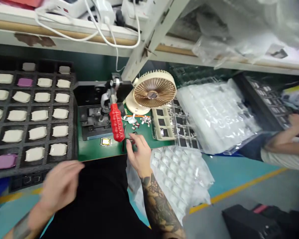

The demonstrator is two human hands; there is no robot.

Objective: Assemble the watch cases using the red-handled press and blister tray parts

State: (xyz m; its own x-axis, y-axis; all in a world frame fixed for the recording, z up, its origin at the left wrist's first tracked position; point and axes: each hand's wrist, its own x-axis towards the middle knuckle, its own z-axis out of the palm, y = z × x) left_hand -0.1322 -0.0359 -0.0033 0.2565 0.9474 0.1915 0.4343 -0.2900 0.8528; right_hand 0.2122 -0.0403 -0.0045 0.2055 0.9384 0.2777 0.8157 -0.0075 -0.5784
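My right hand (140,154) is over the front edge of the green mat (89,153), thumb and forefinger apart. Just beyond its fingertips is a small dark piece (135,133), and a thin black tool (124,145) lies to the left. My left hand (62,182) is smeared by motion in front of the foam tray (73,132); its fingers are unclear. Between the hands, a small metal-framed part with a yellow-edged white centre (106,142) lies on the mat. Behind it stands a black hand press (89,116) with a red ribbed handle (117,122) pointing down.
Pale and purple watch-shaped cases (58,149) fill the foam tray at left. A cream fan (153,91), a compartment box (161,122) and bagged clear trays (209,114) stand right. Another bagged tray (176,172) lies beside my right forearm. Another person's arm (284,142) is at far right.
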